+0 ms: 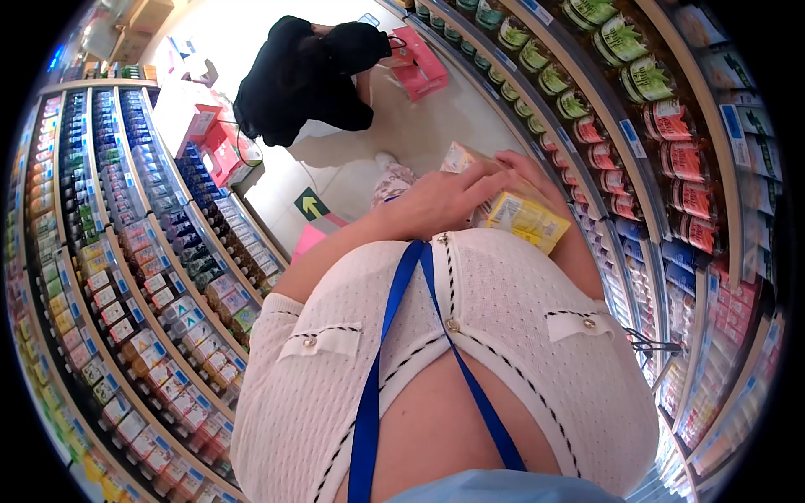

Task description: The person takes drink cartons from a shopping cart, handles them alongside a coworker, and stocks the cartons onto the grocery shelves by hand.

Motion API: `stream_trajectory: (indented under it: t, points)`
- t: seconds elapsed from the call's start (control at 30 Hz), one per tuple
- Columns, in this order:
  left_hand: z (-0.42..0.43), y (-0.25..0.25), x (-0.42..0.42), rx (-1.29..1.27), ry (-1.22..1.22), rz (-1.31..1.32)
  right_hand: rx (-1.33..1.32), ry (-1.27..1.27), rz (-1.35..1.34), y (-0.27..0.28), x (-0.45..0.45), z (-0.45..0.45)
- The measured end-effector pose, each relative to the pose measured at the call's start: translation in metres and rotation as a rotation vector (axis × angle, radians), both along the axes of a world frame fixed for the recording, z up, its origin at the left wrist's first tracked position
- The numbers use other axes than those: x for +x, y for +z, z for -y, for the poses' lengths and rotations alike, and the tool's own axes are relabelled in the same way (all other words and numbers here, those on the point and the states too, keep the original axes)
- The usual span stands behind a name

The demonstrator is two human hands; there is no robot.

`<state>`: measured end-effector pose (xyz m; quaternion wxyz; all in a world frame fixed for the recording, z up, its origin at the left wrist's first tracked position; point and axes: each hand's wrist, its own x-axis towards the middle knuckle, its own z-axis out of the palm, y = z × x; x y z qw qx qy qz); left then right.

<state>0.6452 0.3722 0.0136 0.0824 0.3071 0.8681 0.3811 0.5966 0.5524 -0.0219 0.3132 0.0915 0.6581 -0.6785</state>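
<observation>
A yellow packaged box (527,221) with printed labelling is held in front of my chest, tilted. My left hand (457,198) reaches across from the left, its fingers bent over the top of the box. My right hand (527,168) is wrapped around the far right side of the box, partly hidden behind it. Between the hands, a pinkish-orange printed end (463,158) shows; I cannot tell whether it belongs to the same box.
Packed shelves curve along the left (168,335) and right (579,101). A person in black (306,84) bends low ahead, near a pink carton (423,71) on the floor. More pink and white cartons (226,151) stand at the left shelf's end. A green arrow sign (311,204) marks the floor.
</observation>
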Motion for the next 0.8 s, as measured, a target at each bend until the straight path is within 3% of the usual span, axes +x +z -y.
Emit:
stream_trajectory:
  t: [0.1,0.27,0.43,0.6,0.7,0.8]
  points:
    - [0.001,-0.005,-0.003,0.001,-0.007,0.056,-0.083,0.01,0.156,-0.004,-0.004,0.003]
    - [0.019,-0.01,-0.022,-0.004,0.105,0.184,-0.398,0.227,0.666,-0.147,-0.062,0.01]
    - [0.061,-0.049,-0.06,0.008,0.434,0.263,-0.044,0.154,0.561,-0.197,-0.152,0.046]
    - [0.118,-0.139,-0.116,-0.103,0.716,0.314,0.106,0.107,0.565,-0.265,-0.245,0.081]
    - [0.148,-0.233,-0.144,-0.191,0.793,0.334,0.125,0.157,0.485,-0.339,-0.294,0.127]
    - [0.173,-0.332,-0.175,-0.214,0.846,0.336,0.111,0.05,0.494,-0.435,-0.337,0.187]
